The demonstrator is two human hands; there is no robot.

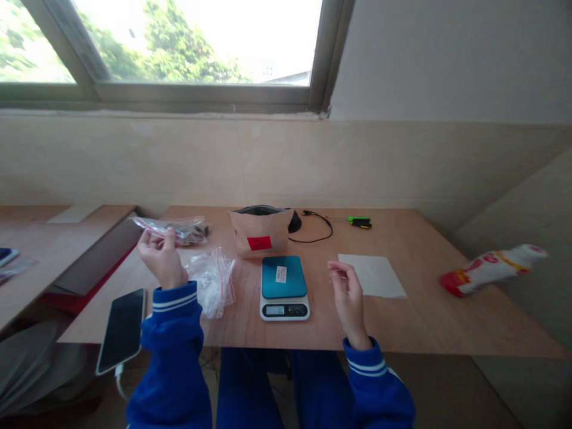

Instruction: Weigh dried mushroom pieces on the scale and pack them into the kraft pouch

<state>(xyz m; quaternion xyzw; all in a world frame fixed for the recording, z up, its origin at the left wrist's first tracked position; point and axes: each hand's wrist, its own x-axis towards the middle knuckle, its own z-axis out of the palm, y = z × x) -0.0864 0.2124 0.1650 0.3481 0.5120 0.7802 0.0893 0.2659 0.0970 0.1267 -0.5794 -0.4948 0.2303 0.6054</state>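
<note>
My left hand (161, 257) is closed on the edge of a clear zip-lock bag (190, 225) with a red seal line. Small dark pieces, too unclear to name, show at the bag's far right end. Just right of that wrist lies a pile of clear plastic bags (210, 283). A kitchen scale (282, 287) with a blue top and a white label sits in the middle. Behind it stands a brown paper pouch (257, 232), its mouth open, with a red label. My right hand (348, 298) hovers right of the scale, fingers loosely bent and apart from the thumb, holding nothing.
A white paper sheet (373, 276) lies beyond my right hand. Farther right is a tilted red-and-white bottle (491, 270). Screwdrivers (360, 222) and a black cable (328, 229) lie at the back. A phone (121, 328) with a white cable overhangs the front-left edge.
</note>
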